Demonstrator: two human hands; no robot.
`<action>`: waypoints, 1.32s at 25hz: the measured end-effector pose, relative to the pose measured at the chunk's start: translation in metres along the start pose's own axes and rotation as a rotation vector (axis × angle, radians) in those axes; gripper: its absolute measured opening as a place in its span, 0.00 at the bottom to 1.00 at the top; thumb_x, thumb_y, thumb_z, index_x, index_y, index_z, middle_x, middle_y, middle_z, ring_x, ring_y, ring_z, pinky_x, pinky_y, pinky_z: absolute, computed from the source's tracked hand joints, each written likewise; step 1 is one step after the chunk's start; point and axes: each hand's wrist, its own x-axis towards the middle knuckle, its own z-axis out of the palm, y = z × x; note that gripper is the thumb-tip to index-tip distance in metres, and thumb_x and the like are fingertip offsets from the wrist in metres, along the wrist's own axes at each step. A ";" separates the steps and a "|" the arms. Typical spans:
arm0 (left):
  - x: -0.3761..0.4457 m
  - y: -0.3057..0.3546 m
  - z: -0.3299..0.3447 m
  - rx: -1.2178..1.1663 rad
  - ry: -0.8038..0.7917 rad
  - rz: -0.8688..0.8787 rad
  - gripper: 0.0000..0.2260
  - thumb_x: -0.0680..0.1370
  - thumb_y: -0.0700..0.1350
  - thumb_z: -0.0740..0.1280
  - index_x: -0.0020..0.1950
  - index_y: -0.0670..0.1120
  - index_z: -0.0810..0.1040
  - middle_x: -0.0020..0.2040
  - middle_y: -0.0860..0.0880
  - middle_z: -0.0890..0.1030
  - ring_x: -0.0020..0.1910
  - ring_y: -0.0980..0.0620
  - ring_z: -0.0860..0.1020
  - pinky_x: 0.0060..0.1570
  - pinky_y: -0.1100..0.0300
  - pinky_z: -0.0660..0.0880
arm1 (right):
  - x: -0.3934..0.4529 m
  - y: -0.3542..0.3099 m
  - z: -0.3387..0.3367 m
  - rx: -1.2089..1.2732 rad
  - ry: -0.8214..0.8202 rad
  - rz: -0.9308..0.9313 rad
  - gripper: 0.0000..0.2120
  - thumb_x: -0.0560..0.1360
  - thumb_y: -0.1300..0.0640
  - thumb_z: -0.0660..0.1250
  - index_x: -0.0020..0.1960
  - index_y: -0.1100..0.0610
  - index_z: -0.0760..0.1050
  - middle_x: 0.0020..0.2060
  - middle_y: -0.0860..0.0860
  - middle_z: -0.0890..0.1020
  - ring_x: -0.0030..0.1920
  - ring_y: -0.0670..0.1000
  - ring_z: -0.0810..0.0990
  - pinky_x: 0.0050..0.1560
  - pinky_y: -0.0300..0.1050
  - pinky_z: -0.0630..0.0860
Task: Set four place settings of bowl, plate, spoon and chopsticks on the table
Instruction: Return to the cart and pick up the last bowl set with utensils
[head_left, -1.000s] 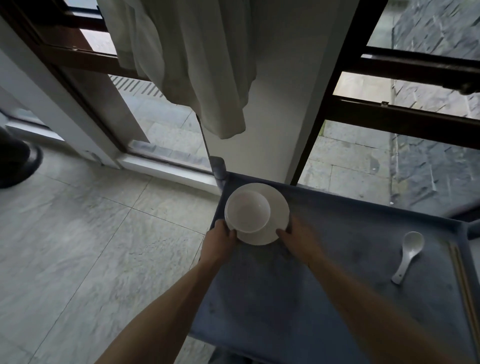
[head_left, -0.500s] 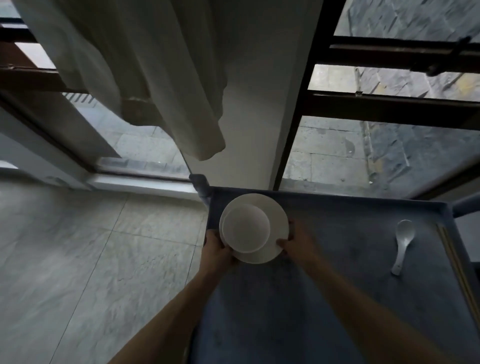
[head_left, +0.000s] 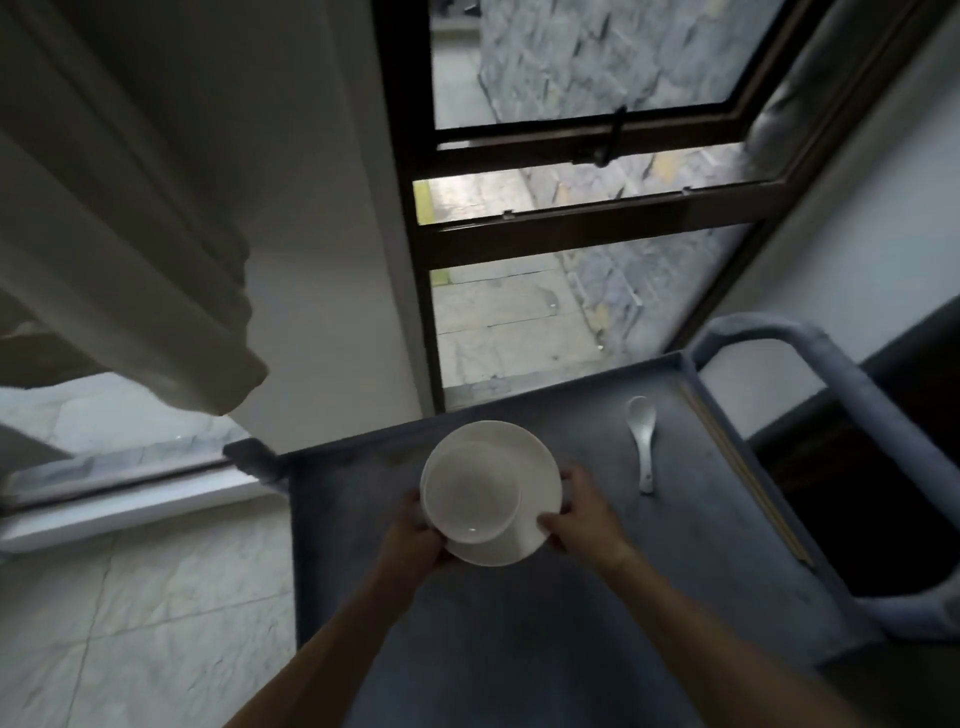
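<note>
Both hands, left hand (head_left: 415, 540) and right hand (head_left: 582, 519), now grip the plate (head_left: 530, 467) carrying the bowl (head_left: 470, 493), lifted and tilted off the cart (head_left: 519, 649); spoon (head_left: 641, 441) and chopsticks (head_left: 743, 467) remain behind.

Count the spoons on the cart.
1. The spoon lies on the cart tray, right of the plate, left of the chopsticks. None seems hidden.

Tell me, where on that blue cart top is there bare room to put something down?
Bare patches on the cart top: the wide near stretch below both hands, and the strip between the plate and the spoon. It is tighter along the right rim, where the chopsticks lie beside the spoon.
</note>
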 end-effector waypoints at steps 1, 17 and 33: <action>0.002 0.000 0.010 0.018 -0.006 -0.007 0.23 0.73 0.24 0.60 0.63 0.46 0.69 0.54 0.47 0.75 0.50 0.45 0.78 0.32 0.49 0.83 | -0.001 0.006 -0.010 -0.024 0.008 0.004 0.25 0.67 0.62 0.70 0.61 0.49 0.69 0.39 0.53 0.81 0.36 0.52 0.80 0.29 0.37 0.76; -0.004 -0.007 0.101 0.080 0.028 -0.039 0.30 0.66 0.26 0.65 0.63 0.49 0.72 0.54 0.42 0.80 0.50 0.40 0.81 0.39 0.43 0.82 | 0.084 0.038 -0.118 -0.372 0.270 0.091 0.22 0.73 0.43 0.69 0.59 0.57 0.71 0.55 0.57 0.80 0.54 0.60 0.80 0.47 0.48 0.74; -0.006 0.002 0.130 0.117 -0.023 -0.015 0.26 0.69 0.22 0.63 0.60 0.46 0.72 0.55 0.40 0.79 0.49 0.37 0.81 0.34 0.52 0.81 | 0.047 0.099 -0.151 -0.757 0.506 0.049 0.13 0.80 0.63 0.58 0.64 0.62 0.70 0.59 0.60 0.74 0.37 0.60 0.85 0.31 0.46 0.70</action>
